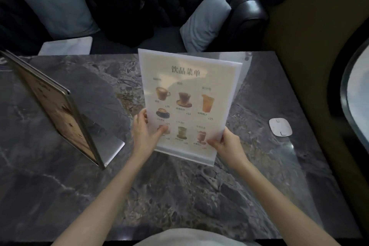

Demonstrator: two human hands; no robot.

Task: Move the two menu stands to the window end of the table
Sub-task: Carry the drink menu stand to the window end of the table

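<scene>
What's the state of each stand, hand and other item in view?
Clear acrylic menu stand: upright, gripped at both lower side edges.
Left hand: shut on its left edge.
Right hand: shut on its right edge.
Metal-framed menu stand: standing on the table at left, untouched.
White pad: flat on the table, right.

1. Two menu stands are counted: a clear acrylic drinks menu stand (pixel 189 104) at centre frame and a metal-framed menu stand (pixel 65 118) at left.
2. Two grey cushions (pixel 58 8) (pixel 205 22) are seen at the top.
3. One white rounded pad (pixel 280 127) is seen at right.
</scene>
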